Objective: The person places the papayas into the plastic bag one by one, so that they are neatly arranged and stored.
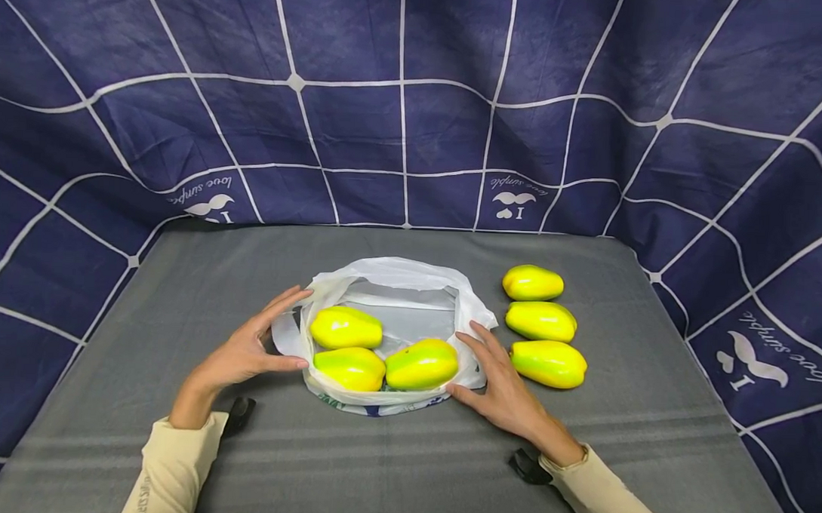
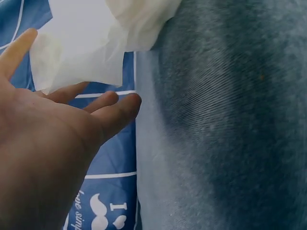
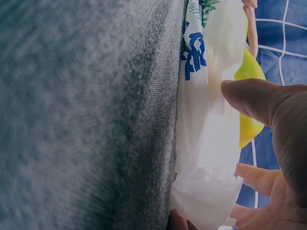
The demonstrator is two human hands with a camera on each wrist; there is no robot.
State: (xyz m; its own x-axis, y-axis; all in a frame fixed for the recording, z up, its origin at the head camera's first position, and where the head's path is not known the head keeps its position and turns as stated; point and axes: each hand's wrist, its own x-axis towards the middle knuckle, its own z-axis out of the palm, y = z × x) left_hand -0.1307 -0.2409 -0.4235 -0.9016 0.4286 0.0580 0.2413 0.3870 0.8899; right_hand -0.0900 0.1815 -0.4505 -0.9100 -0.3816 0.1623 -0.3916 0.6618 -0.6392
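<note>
Your left hand point(image 1: 244, 352) and right hand point(image 1: 505, 384), fingers relaxed, brace the plastic bag point(image 1: 389, 286) so its three mangoes point(image 1: 380, 353) stay put.

Plastic bag point(image 1: 396, 282): translucent white, blue and green print on underside near edge. Mangoes in bag point(image 1: 383, 354): three, bright yellow with green blush. Mangoes beside bag point(image 1: 543, 325): three, same yellow-green. Table cover point(image 1: 404, 452): grey, faint lighter stripes. Backdrop cloth point(image 1: 416, 98): navy, white grid lines, white moustache logo with script. Sleeves point(image 1: 172, 467): pale cream
</note>
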